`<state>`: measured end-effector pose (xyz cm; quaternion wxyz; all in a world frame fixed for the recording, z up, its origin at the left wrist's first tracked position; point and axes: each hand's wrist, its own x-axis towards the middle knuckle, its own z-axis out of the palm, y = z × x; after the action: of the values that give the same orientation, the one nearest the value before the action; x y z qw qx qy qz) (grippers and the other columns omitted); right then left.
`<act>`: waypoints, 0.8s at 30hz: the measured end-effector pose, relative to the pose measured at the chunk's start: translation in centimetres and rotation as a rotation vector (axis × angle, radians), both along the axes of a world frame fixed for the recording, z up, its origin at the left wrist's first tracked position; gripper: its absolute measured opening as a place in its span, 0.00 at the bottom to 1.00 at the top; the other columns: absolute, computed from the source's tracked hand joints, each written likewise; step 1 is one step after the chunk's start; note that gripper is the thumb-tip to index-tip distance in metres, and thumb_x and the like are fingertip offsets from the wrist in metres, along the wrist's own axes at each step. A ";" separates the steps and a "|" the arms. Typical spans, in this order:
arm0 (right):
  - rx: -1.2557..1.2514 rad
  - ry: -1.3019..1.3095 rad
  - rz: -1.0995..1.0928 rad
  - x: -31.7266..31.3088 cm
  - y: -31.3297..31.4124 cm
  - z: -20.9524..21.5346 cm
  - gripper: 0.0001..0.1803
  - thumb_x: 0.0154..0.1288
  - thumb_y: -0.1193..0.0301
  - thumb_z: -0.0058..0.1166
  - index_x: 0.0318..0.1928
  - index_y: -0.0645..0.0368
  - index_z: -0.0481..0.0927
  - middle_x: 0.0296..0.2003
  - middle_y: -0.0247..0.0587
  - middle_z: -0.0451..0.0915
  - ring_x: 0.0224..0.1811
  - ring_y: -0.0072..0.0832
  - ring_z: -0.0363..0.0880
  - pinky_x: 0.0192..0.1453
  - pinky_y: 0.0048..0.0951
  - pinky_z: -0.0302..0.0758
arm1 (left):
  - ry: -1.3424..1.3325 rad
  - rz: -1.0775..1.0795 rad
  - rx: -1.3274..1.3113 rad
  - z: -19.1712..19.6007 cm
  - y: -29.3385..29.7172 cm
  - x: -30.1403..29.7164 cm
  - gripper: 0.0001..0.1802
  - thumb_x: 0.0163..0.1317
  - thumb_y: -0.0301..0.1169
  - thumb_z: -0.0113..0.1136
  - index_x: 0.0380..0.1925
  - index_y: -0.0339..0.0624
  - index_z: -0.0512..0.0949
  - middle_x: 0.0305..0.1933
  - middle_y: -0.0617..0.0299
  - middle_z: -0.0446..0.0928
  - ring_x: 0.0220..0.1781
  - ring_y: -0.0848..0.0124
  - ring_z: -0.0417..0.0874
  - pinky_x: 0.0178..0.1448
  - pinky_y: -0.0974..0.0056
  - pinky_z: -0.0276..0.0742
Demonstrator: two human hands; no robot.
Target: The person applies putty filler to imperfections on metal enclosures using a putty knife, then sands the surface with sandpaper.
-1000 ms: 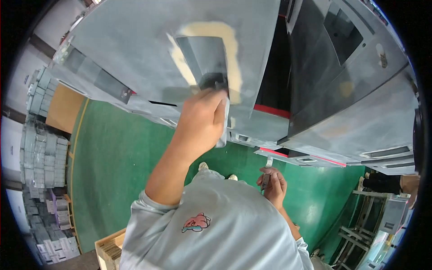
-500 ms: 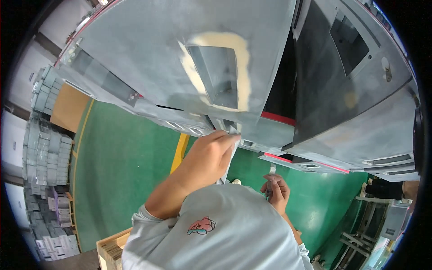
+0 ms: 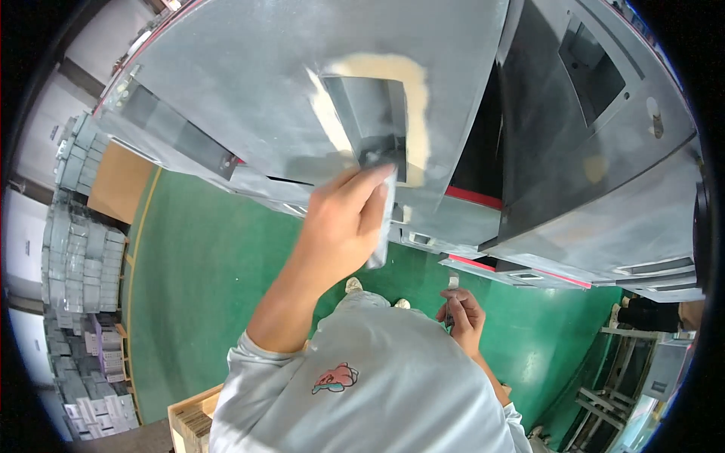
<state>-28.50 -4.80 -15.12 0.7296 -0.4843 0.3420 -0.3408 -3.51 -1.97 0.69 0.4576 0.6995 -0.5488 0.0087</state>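
Observation:
My left hand (image 3: 336,223) is raised in front of a grey metal panel (image 3: 249,83), its fingers closed on a pale grey flat strip (image 3: 381,238) that hangs down beside them. I cannot make out what material the strip is. The fingertips are over the lower edge of a four-sided opening in the panel, bordered by cream-coloured filler (image 3: 418,136). Lower and to the right, away from the panel, my right hand (image 3: 467,315) is closed on a small scraper; its flat metal blade (image 3: 454,281) points up and the handle is mostly hidden.
To the right stands another grey panel (image 3: 544,166) with a dark opening, beyond a dark gap with a red edge. A wooden crate (image 3: 189,411) is at the lower left. Wrapped stacks (image 3: 83,257) line the left side; a metal rack (image 3: 612,377) stands lower right. The floor (image 3: 204,302) is green.
My left hand has moved up with the pale strip, from below the panel's opening to its lower edge. My right hand has barely moved and still holds the scraper.

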 end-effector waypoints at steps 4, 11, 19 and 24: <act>-0.024 0.005 0.031 0.0 0.1 -0.1 0.08 0.70 0.76 0.45 0.41 0.67 0.78 0.39 0.40 0.76 0.27 0.22 0.75 0.31 0.23 0.70 | 0.103 0.016 0.068 -1.2 0.7 -0.4 0.11 0.62 0.19 0.55 0.44 0.33 0.80 0.26 0.57 0.76 0.25 0.73 0.74 0.29 0.68 0.69; -0.010 0.057 0.028 -0.2 0.5 0.0 0.07 0.70 0.78 0.46 0.41 0.68 0.77 0.44 0.42 0.75 0.29 0.23 0.77 0.32 0.22 0.72 | 0.098 -0.032 -0.093 -0.9 1.0 -0.4 0.11 0.61 0.21 0.57 0.43 0.33 0.79 0.30 0.47 0.79 0.26 0.62 0.79 0.33 0.64 0.74; -0.040 -0.013 0.011 0.3 0.8 0.2 0.07 0.70 0.78 0.46 0.41 0.67 0.77 0.44 0.42 0.76 0.29 0.21 0.76 0.33 0.22 0.73 | 0.183 -0.156 -0.088 -2.7 2.0 -1.4 0.13 0.64 0.22 0.53 0.48 0.31 0.79 0.26 0.62 0.74 0.25 0.77 0.70 0.31 0.72 0.67; -0.069 0.033 0.053 0.1 1.0 0.2 0.07 0.70 0.78 0.46 0.39 0.66 0.78 0.42 0.40 0.76 0.28 0.21 0.76 0.32 0.22 0.72 | 0.441 -0.023 0.008 -1.9 0.0 -0.6 0.13 0.66 0.24 0.53 0.49 0.32 0.79 0.21 0.62 0.70 0.23 0.78 0.69 0.27 0.69 0.65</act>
<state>-28.40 -3.83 -14.94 0.7156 -0.5235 0.3292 -0.3246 -4.08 -1.97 -1.22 0.5637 0.6800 -0.4436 -0.1521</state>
